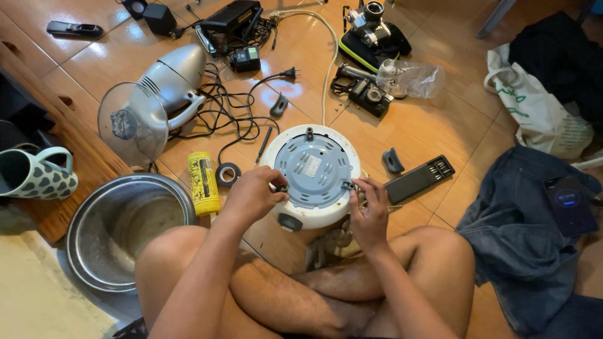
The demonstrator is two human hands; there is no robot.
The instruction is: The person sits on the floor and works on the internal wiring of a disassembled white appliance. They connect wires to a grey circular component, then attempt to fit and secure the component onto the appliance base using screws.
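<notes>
As we sit cross-legged, the upturned round white cooker with grey base plate lies ahead between our knees; left hand pinches its left rim, right hand pinches its right; equally near.

Warm, fairly bright indoor light falls from above and a little ahead, giving the tiled floor a soft orange sheen with pale glare patches near the top, and bright highlights on the steel bowl and the clear plastic bag. Shadows are soft and short, darkest under the crossed legs and beneath the upturned round appliance. The picture is sharp in the middle with no motion blur, while the wide lens bends lines and stretches things toward the edges, and the corners look dimmer.
</notes>
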